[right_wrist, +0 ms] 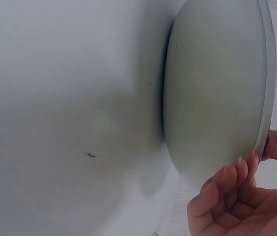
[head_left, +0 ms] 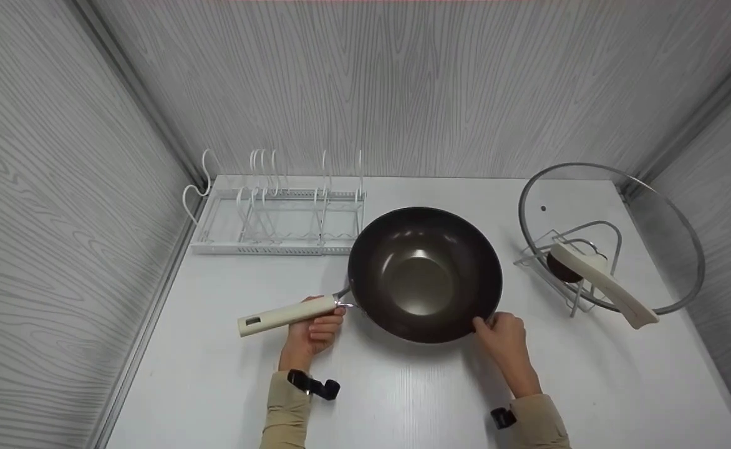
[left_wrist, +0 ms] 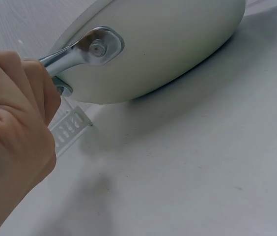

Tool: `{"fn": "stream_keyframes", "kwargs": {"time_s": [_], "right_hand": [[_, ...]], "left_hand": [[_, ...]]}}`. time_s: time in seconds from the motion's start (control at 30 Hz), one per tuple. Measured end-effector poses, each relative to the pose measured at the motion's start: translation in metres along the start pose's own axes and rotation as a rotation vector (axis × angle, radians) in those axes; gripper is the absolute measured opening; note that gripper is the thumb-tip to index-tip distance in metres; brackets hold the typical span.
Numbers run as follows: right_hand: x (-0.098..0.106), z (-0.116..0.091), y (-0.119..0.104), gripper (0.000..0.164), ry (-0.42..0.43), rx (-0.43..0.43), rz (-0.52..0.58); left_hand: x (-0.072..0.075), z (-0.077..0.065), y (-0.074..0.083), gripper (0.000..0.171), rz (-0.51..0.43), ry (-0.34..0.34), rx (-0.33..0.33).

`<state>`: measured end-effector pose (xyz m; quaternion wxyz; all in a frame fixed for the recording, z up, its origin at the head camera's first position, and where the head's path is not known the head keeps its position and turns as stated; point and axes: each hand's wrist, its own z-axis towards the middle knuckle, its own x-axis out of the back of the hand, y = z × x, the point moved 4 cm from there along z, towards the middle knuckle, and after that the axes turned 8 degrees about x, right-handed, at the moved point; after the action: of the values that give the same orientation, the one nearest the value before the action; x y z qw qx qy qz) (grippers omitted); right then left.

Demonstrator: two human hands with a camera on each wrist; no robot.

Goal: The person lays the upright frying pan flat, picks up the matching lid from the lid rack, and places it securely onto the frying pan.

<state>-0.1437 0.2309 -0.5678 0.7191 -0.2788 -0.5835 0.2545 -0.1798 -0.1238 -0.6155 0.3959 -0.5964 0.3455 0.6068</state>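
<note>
A wok (head_left: 425, 274) with a dark brown inside, a pale outside and a cream handle (head_left: 272, 318) lies in the middle of the head view. My left hand (head_left: 315, 333) grips the handle close to its metal joint, the fingers curled round it from below. On the lower right side, my right hand (head_left: 506, 343) pinches the rim, its thumb at the top edge and its fingertips against the outer wall. Both wrist views show the wok's pale outer wall (left_wrist: 163, 44) low over the white table, with a shadow under it.
A white wire rack (head_left: 278, 251) with upright loops stands behind the wok to the left. At right, a large glass lid (head_left: 695, 249) leans in a wire stand (head_left: 618, 240), with a long cream handle-like piece (head_left: 609, 287) before it. Grey wood-grain panels (head_left: 403, 87) border the table.
</note>
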Motion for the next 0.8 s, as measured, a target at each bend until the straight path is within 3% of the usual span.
{"fn": "stream_keyframes", "kwargs": {"time_s": [0.27,0.8], "right_hand": [[0.002,-0.005,0.001,0.039,0.008,0.005,-0.015],[0.009,-0.014,0.008,0.039,-0.015,-0.021,-0.020]], "left_hand": [[0.000,0.000,-0.002,0.036,0.085,0.022,-0.062],[0.002,0.004,-0.010,0.029,0.085,0.044,-0.083]]}}
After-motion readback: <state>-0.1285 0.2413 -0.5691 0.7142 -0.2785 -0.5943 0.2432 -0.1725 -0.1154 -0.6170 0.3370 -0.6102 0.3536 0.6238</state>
